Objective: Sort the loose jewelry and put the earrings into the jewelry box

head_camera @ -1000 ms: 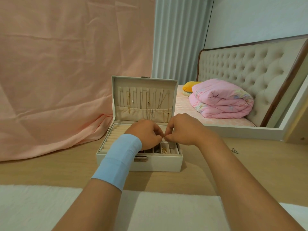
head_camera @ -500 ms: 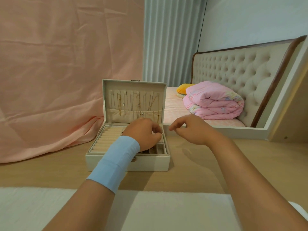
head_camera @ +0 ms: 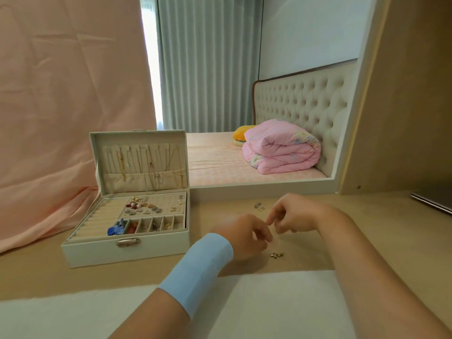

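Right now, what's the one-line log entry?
left hand, right hand: fingertips close, near loose jewelry | jewelry box: open, untouched | grasp: unclear

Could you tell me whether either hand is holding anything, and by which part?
Cannot tell: the left hand and right hand meet fingertip to fingertip above the table; anything pinched there is too small to see.

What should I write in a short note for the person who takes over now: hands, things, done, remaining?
Left hand and right hand: fingertips meet low over the table, right of the jewelry box; whether they pinch a piece, I cannot tell.
The box is open, lid upright.
Done: many earrings sit on its panel.
To do: near cluster of loose pieces beside the left hand, far cluster behind the hands, both on the table.
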The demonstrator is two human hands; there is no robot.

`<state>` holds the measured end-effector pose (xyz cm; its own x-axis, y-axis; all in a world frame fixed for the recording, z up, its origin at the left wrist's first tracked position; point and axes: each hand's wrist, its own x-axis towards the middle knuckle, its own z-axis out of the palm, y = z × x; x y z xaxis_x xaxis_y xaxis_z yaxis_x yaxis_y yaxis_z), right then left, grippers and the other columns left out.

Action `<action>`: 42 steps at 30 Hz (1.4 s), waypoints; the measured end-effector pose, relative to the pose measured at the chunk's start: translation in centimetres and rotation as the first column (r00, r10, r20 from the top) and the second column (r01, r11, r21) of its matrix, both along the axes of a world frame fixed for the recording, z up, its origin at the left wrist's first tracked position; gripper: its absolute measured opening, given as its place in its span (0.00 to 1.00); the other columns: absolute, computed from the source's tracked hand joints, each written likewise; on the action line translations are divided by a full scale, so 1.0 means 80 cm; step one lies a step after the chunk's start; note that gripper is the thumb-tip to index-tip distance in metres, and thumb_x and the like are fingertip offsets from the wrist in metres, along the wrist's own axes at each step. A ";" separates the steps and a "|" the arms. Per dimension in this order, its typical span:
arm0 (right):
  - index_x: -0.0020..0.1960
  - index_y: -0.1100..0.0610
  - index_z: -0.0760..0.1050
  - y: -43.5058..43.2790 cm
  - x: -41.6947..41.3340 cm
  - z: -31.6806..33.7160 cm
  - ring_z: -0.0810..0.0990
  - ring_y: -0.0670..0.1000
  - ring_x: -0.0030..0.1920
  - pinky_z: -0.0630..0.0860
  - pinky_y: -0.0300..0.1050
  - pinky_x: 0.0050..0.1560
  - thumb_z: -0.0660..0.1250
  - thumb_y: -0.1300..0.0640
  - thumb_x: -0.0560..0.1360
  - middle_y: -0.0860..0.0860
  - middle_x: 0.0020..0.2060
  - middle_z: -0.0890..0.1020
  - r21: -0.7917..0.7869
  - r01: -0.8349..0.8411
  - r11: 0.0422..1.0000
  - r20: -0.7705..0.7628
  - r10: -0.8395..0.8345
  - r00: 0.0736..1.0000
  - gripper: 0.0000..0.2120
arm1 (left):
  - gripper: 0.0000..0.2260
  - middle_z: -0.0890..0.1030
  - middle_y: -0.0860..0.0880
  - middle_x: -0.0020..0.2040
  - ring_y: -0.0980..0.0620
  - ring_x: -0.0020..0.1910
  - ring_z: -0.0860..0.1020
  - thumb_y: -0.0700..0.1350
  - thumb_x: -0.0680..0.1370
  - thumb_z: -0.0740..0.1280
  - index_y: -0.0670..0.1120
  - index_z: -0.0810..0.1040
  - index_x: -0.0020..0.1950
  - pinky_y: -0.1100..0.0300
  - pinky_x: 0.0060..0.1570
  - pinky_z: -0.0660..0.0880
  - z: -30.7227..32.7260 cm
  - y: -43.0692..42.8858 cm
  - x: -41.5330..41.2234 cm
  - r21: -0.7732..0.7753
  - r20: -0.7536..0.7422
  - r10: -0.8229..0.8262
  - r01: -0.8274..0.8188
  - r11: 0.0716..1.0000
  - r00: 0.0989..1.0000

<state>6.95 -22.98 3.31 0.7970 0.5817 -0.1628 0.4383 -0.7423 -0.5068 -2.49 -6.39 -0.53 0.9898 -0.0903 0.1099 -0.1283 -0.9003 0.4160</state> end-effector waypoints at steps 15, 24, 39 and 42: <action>0.45 0.45 0.87 -0.008 -0.001 0.000 0.77 0.46 0.34 0.70 0.38 0.30 0.79 0.55 0.68 0.42 0.32 0.84 -0.297 -0.035 0.954 -0.226 -0.035 0.974 0.08 | 0.03 0.78 0.60 0.45 0.60 0.45 0.75 0.57 0.73 0.71 0.59 0.81 0.42 0.56 0.51 0.77 -0.034 -0.004 0.002 -0.020 0.049 0.003 -0.002 1.000 0.999; 0.42 0.45 0.87 0.007 -0.006 -0.006 0.80 0.46 0.36 0.72 0.40 0.34 0.81 0.49 0.67 0.44 0.38 0.86 -0.228 -0.050 0.972 -0.163 0.013 0.987 0.05 | 0.03 0.77 0.63 0.39 0.62 0.41 0.76 0.55 0.73 0.69 0.63 0.77 0.40 0.62 0.45 0.76 -0.038 -0.002 -0.006 -0.118 0.105 0.067 -0.054 0.992 0.992; 0.50 0.55 0.86 0.079 -0.042 -0.010 0.75 0.46 0.29 0.71 0.39 0.26 0.77 0.60 0.73 0.48 0.30 0.82 0.636 0.005 0.772 -0.163 0.129 0.978 0.06 | 0.03 0.82 0.51 0.41 0.49 0.42 0.80 0.46 0.74 0.72 0.54 0.80 0.43 0.53 0.46 0.78 0.023 0.081 -0.032 -0.507 0.263 0.311 -0.144 0.850 0.913; 0.48 0.53 0.87 0.098 -0.052 -0.011 0.74 0.45 0.29 0.69 0.38 0.25 0.76 0.57 0.74 0.49 0.36 0.86 0.686 0.020 0.728 -0.170 0.134 0.976 0.04 | 0.03 0.83 0.51 0.42 0.51 0.40 0.79 0.47 0.75 0.72 0.55 0.81 0.44 0.56 0.44 0.78 0.033 0.106 -0.043 -0.500 0.264 0.267 -0.105 0.859 0.927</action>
<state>2.75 -15.14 2.41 0.7546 0.6393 0.1481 0.3040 -0.1407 -0.9422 -5.90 2.08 2.12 0.8872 0.2343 0.3974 -0.1748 -0.6264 0.7596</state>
